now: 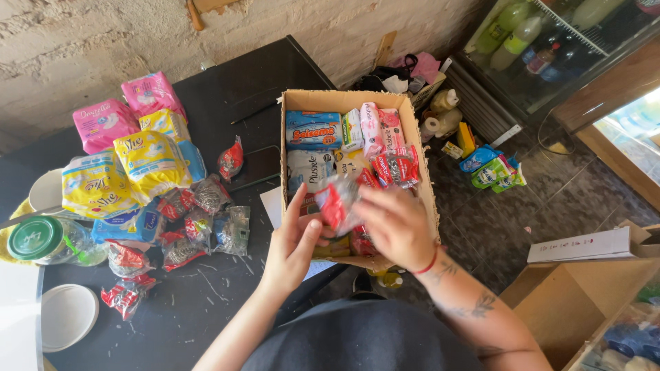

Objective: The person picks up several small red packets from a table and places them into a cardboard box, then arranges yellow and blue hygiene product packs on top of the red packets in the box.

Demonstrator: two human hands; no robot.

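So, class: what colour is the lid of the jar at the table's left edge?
Green; the jar lid shows best in the head view, the only view.

My right hand [397, 225] covers the near end of the cardboard box [421, 148], so I cannot see what lies under it. The small packet [335, 200] between my hands is smeared by motion; I can make out red and clear wrap, nothing finer. My left hand [294, 244] hides the box's near left corner. Left of the box, the white plate [63, 317] and the green-lidded jar [42, 240] are cut by the frame's edge. The carton [584, 295] right of the box runs out of view.
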